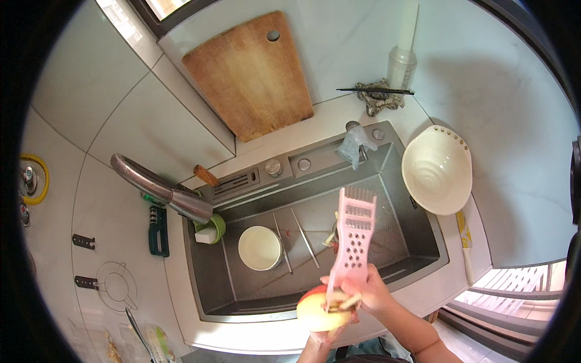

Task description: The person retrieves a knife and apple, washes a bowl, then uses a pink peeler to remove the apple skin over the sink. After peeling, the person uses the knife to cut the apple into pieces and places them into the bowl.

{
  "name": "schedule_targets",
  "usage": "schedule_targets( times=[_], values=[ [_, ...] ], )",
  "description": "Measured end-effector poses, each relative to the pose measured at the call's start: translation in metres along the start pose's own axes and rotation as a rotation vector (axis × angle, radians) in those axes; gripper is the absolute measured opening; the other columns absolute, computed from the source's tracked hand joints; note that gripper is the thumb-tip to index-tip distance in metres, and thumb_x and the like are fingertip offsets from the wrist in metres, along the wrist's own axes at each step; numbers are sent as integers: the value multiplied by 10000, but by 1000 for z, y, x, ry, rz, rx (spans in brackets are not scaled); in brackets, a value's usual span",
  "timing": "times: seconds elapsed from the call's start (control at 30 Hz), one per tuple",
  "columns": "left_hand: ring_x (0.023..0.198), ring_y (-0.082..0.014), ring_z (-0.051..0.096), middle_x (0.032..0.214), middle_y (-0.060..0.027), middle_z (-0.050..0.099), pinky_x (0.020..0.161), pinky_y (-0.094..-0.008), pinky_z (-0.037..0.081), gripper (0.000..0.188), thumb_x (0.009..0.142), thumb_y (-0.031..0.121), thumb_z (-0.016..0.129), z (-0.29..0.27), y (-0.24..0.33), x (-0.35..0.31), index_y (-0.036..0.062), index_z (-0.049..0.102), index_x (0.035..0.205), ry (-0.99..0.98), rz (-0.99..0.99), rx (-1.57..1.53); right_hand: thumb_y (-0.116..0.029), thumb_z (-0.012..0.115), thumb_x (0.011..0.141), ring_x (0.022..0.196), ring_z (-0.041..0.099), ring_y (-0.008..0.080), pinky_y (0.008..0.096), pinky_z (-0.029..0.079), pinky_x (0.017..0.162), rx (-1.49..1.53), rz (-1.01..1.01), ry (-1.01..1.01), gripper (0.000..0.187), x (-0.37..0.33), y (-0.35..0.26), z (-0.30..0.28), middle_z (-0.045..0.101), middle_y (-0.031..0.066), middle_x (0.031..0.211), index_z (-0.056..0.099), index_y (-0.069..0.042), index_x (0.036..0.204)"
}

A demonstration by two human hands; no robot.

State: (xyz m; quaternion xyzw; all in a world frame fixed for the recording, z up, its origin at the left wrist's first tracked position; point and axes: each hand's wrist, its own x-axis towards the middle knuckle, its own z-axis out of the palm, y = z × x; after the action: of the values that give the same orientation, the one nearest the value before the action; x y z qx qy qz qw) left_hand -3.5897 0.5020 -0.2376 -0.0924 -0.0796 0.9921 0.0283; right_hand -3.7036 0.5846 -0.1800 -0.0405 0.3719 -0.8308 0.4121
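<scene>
My right hand is wrapped around the lower end of a pink grater-peeler, a flat tool with round holes, slots and a toothed far end. It points up and away over the sink. Below it, my left hand cups a partly peeled apple from underneath, near the sink's front edge. Red skin shows along the apple's upper left side; the rest is pale yellow. The tool's lower end is against the apple, next to curled strips of peel. My left fingers are mostly hidden behind the fruit.
The grey sink holds a white bowl, two thin metal bars and bits of peel. A faucet reaches over its left side. Behind leans a wooden cutting board. At right are a cream colander and a yellow-and-white utensil.
</scene>
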Motion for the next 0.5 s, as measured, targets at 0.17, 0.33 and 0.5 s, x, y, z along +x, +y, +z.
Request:
schedule_targets(
  times=[0.17,0.33,0.5],
  values=[
    [735,-316,562,865,-217,524,684,-418,480,290,794,313,544,16,1,-8,58,449,894,-110,-5,276,-154,462,855,829,606,232,240,443,567,145,99,365,281,45,32,-34,582,127,990,486,41,1056],
    [714,-335,572,867,-252,523,610,-352,510,258,798,259,557,4,-1,-3,60,438,910,20,-96,175,-134,475,826,770,615,236,265,470,576,221,49,260,267,20,16,-38,587,152,970,485,38,1030],
    [819,-343,573,941,-226,541,686,-388,498,364,811,326,514,-8,5,1,72,479,1069,323,-7,228,-128,583,794,780,606,156,272,494,695,-192,-9,16,234,-20,-12,-1,621,129,919,588,36,961]
  ],
)
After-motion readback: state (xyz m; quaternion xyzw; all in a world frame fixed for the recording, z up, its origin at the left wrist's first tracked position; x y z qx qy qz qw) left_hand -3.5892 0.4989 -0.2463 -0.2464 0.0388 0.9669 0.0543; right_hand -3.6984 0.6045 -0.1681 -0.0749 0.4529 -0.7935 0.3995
